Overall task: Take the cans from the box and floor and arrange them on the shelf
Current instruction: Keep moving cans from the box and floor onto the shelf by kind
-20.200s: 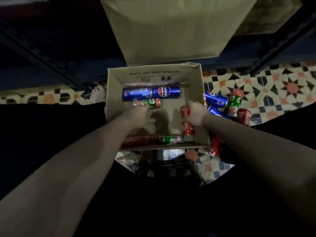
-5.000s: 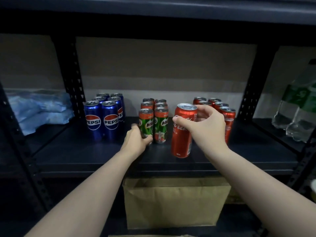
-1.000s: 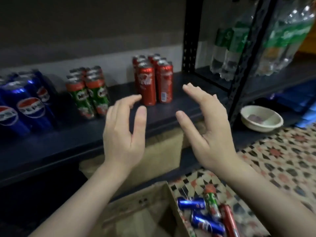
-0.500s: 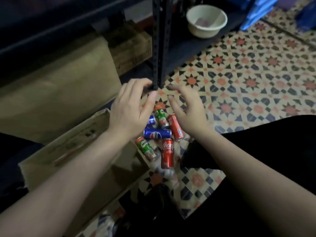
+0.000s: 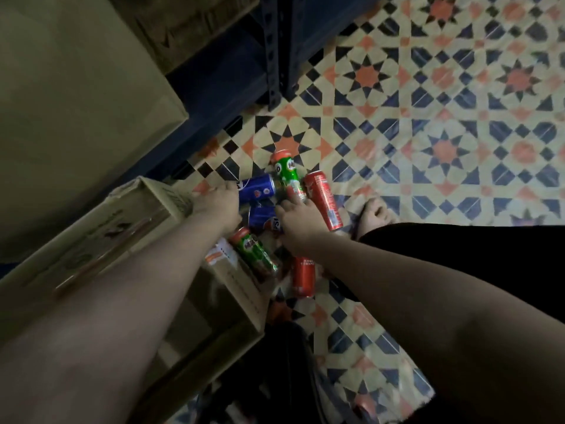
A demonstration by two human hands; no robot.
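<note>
Several cans lie in a heap on the patterned floor beside the open cardboard box (image 5: 171, 194). My left hand (image 5: 218, 205) curls around the near end of a blue Pepsi can (image 5: 258, 187). My right hand (image 5: 301, 220) lies over a second blue Pepsi can (image 5: 263, 216), its fingertips reaching the end of a green Milo can (image 5: 287, 175). Whether it grips either can is hidden. A red Coke can (image 5: 324, 203) lies just right of that hand. Another Milo can (image 5: 255, 254) and a red can (image 5: 303, 276) lie nearer me.
A dark shelf post (image 5: 272, 50) stands on the floor just beyond the cans. Closed cardboard boxes (image 5: 76, 96) fill the bottom shelf at left. My bare foot (image 5: 374, 213) rests right of the red can, and my dark-clothed leg (image 5: 474, 255) crosses the right side.
My view has tilted further down to the floor. Both hands, open above the heap half a second ago, have dropped onto the cans, the left onto the upper blue can and the right onto the lower one.
</note>
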